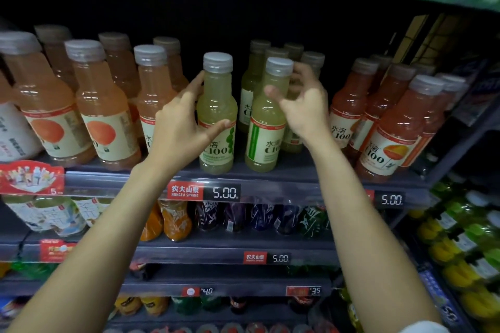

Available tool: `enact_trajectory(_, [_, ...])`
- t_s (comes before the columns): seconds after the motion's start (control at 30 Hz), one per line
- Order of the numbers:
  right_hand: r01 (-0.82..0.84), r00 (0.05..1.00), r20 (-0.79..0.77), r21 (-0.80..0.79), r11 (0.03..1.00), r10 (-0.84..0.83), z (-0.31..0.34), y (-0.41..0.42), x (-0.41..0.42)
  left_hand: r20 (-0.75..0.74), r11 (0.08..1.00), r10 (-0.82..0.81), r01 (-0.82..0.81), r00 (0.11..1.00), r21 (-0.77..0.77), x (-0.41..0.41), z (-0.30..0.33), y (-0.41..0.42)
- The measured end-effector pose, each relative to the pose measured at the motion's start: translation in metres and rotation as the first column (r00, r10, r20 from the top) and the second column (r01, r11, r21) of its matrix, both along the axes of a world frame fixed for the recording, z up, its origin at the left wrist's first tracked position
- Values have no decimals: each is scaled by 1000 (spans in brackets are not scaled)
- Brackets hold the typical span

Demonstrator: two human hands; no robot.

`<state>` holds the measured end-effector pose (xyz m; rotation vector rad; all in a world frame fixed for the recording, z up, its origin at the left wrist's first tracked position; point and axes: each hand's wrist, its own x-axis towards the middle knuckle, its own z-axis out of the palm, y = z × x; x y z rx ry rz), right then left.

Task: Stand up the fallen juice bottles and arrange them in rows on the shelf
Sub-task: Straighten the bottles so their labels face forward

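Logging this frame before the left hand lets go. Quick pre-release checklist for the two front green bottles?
1. Left hand grips the left green bottle: ok.
2. That bottle is upright on the shelf: ok.
3. Right hand holds the right green bottle: not ok, fingers apart around it.
4. Right green bottle upright: ok.
5. Both labels face front: not ok, the right one is turned.
6. Fallen bottles further back: cannot tell, dark.

Upright pale-green juice bottles (217,113) on shelf (270,170)
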<state>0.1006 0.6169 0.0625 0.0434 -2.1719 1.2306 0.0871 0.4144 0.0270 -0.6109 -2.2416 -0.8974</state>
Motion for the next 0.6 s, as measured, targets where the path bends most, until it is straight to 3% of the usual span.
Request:
enact_trajectory(0.17, [42,999,-23,-28,999,-43,-2,-31,-17,18,1000,6,-6,1000,-8,-1,2,-2])
enact_trajectory(0.37, [-17,990,142,103,995,2,2,-26,-33,30,1000,7,-7,1000,-4,-1,0,-8])
enact_trajectory(0.43, [-17,987,163,82,996,4,4,-26,-38,28,1000,7,-7,1000,-1,-1,0,-7])
enact_trajectory(0.6, [-2,996,87,117,993,-8,8,-43,-51,18,1000,-2,2,1000,7,1,1,-6])
